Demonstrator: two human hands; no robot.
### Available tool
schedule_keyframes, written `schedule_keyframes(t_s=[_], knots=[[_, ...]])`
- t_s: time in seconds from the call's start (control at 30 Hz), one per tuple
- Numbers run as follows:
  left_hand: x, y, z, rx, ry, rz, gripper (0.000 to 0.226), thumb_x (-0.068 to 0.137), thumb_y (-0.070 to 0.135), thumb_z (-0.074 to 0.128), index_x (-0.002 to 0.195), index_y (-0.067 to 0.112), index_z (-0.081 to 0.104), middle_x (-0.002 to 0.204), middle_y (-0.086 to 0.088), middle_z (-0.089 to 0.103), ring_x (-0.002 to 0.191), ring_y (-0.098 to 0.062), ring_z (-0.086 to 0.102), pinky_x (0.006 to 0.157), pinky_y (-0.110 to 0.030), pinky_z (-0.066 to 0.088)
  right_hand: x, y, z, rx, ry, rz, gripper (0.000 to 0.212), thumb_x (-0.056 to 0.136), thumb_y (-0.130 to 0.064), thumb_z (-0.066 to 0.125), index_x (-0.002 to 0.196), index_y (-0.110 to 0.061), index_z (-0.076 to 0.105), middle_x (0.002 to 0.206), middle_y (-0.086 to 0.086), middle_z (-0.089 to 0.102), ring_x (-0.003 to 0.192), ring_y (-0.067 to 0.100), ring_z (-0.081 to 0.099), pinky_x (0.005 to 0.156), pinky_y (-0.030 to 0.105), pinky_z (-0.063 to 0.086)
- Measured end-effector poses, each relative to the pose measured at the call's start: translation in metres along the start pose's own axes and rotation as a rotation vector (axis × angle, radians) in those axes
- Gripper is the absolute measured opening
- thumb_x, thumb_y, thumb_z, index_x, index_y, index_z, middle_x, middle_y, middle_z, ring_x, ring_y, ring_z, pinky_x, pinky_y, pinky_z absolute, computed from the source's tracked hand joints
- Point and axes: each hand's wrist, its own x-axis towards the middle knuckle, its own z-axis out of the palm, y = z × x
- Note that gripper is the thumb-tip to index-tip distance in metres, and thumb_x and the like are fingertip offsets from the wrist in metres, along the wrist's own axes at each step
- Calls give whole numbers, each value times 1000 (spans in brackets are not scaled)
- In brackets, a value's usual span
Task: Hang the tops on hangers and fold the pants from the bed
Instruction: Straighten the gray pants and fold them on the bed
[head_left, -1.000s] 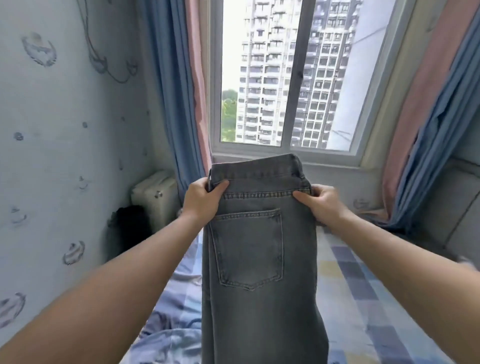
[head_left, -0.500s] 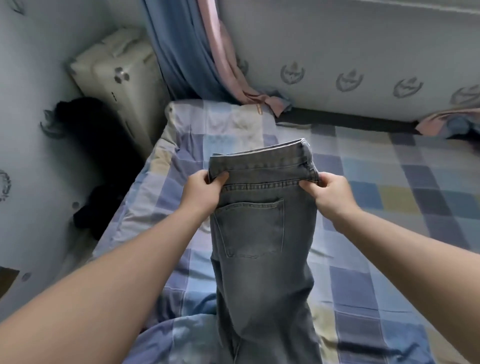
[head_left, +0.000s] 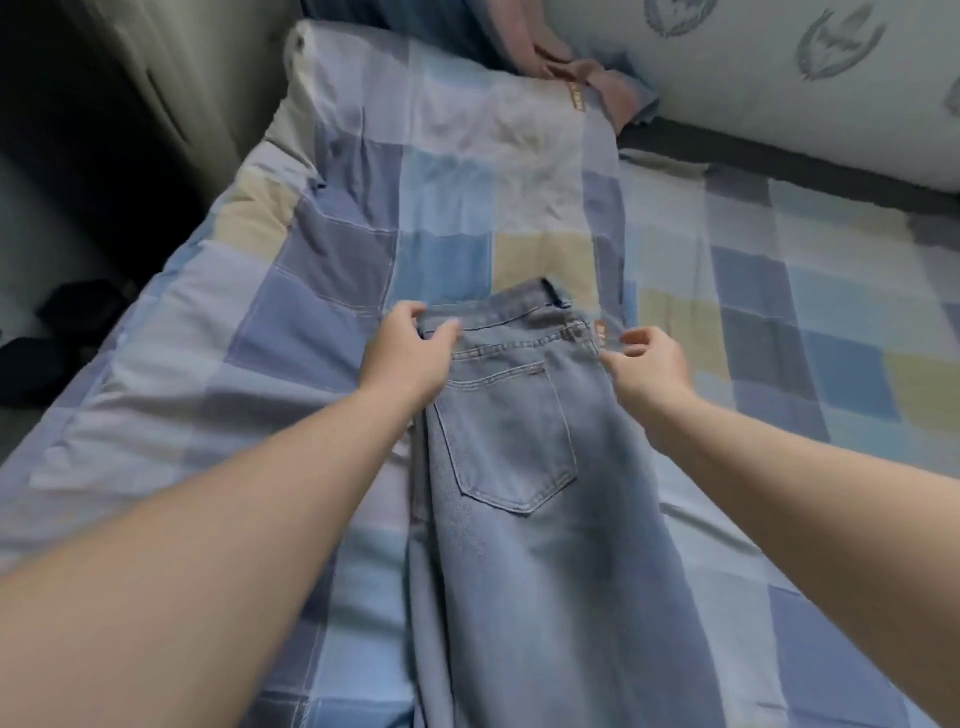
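The jeans (head_left: 519, 467) lie lengthwise down the middle of the bed (head_left: 208, 364), back pocket up, waistband toward the far edge. The left hand (head_left: 405, 353) grips the waistband's left corner, while the right hand (head_left: 649, 364) curls at the right corner, too blurred to tell whether it holds

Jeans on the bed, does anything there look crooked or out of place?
Slightly. The jeans lie askew, waistband slanting against the bedspread checks, and a pink curtain end trails onto the bed's far edge.

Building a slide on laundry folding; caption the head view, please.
Half-folded jeans lie pocket-up on the checked bedspread, left hand gripping the waistband, right hand at its other end.
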Motion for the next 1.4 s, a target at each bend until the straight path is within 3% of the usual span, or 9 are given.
schedule_keyframes(t_s=[0.13,0.27,0.4,0.63,1.13,1.3,1.4], knots=[[-32,-35,22,26,-112,72,46,96,44,61,134,21,56,139,-2,59,128,-23,53,106,-33,40,-35,39,26,-217,-167,-72,50,98,-26,61,144,-16,46,142,11,52,130,27,50,111,44,38],[-71,-52,36,213,-113,235,53,96,52,53,143,28,48,156,3,40,146,-24,28,118,-44,25,-72,64,27,-501,-182,-303,60,99,-36,55,154,-28,33,160,1,33,148,22,25,120,47,22],[-123,-71,39,367,-111,339,61,96,58,46,152,37,34,167,4,16,153,-22,4,120,-45,7,-110,86,17,-677,-200,-359,64,100,-48,45,157,-40,18,168,-3,13,154,20,7,120,43,9],[-247,-121,38,521,-285,239,68,96,60,38,157,39,18,169,2,-6,153,-26,-12,121,-49,-3,-200,128,-8,-875,-313,-297,68,100,-53,38,159,-40,7,169,-2,0,154,23,-1,122,49,6],[-490,-163,13,753,-542,-40,70,99,56,43,159,35,15,169,-2,-2,154,-29,-1,122,-49,10,-399,220,-79,-890,-558,58,66,104,-50,35,160,-36,5,169,0,-1,155,27,0,121,52,7],[-547,-172,28,702,-501,-222,68,99,54,45,158,32,18,169,0,0,153,-26,5,120,-45,18,-427,266,-108,-900,-636,56,65,104,-50,34,160,-36,4,169,0,-2,155,27,0,122,53,8],[-576,-180,48,629,-449,-330,68,100,52,47,158,28,21,167,-2,11,150,-27,16,117,-46,25,-433,298,-125,-869,-649,33,65,104,-49,34,160,-35,5,169,0,-1,155,27,0,122,54,8]])
